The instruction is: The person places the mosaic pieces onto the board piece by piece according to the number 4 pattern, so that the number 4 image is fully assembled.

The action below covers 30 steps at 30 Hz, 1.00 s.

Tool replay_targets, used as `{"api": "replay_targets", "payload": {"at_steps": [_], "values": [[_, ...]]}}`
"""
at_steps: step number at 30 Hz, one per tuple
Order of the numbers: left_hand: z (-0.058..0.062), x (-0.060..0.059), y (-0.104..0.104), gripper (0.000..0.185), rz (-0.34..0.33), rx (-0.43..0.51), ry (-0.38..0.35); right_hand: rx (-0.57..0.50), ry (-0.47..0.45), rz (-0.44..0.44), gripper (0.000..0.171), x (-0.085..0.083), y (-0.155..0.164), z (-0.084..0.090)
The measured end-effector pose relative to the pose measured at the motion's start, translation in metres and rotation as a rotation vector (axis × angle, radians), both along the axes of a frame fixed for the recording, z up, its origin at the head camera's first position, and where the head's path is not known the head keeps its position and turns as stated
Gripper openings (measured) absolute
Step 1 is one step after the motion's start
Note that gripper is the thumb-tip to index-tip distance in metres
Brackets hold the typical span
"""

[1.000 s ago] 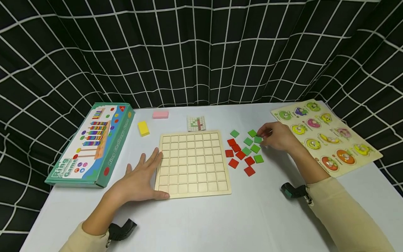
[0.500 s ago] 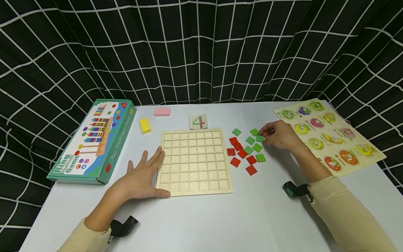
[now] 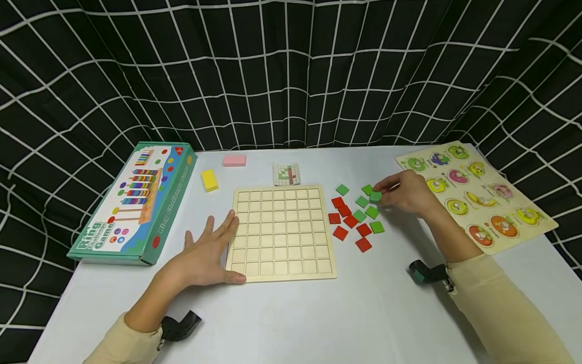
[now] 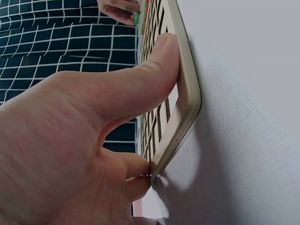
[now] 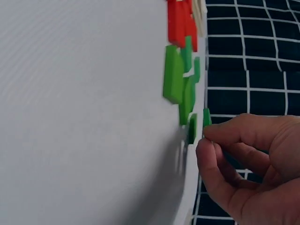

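A wooden grid board [image 3: 283,232] lies flat on the table with bare squares. My left hand [image 3: 202,258] rests at its left edge, fingers spread, the thumb on the front corner; in the left wrist view the thumb [image 4: 161,65] lies on the rim. To the right of the board, my right hand [image 3: 406,192] pinches a green square tile [image 3: 375,196] between thumb and fingertips. That green tile [image 5: 206,117] appears raised off the table in the right wrist view. Several loose green tiles [image 3: 377,227] and red tiles [image 3: 364,244] lie between the board and this hand.
A small printed pattern card [image 3: 286,175] lies behind the board. Pink [image 3: 234,161] and yellow [image 3: 209,180] blocks lie at the back left. A ring game box [image 3: 136,202] stands left, and a fruit picture board [image 3: 477,197] lies right. A gridded black curtain [image 3: 291,76] hangs behind.
The right hand has raised a green tile slightly from the pile. The left hand keeps its place on the board. The head view has shifted a little.
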<state>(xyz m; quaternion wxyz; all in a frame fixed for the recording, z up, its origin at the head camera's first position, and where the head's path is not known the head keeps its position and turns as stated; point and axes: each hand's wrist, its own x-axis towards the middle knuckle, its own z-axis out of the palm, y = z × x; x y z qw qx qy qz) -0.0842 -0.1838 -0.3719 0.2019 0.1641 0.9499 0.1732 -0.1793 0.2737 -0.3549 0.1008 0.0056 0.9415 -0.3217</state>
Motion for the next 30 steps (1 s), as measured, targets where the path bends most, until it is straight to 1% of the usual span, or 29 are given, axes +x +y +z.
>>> {"api": "replay_targets", "payload": {"at_steps": [10, 19, 25, 30], "values": [[-0.002, 0.0, -0.002, 0.132, 0.003, -0.005, -0.016, -0.051, 0.017, 0.018, 0.029, -0.002, -0.025, 0.006], [-0.004, -0.002, 0.0, 0.132, 0.005, -0.005, -0.014, -0.069, 0.02, 0.024, 0.026, -0.007, -0.051, 0.01], [-0.005, -0.002, 0.001, 0.133, 0.007, 0.005, 0.003, -0.085, 0.048, 0.065, 0.024, -0.011, -0.07, 0.013], [-0.004, -0.001, 0.002, 0.134, 0.006, 0.0, 0.009, -0.11, 0.046, 0.084, 0.021, -0.015, -0.086, 0.01]]}}
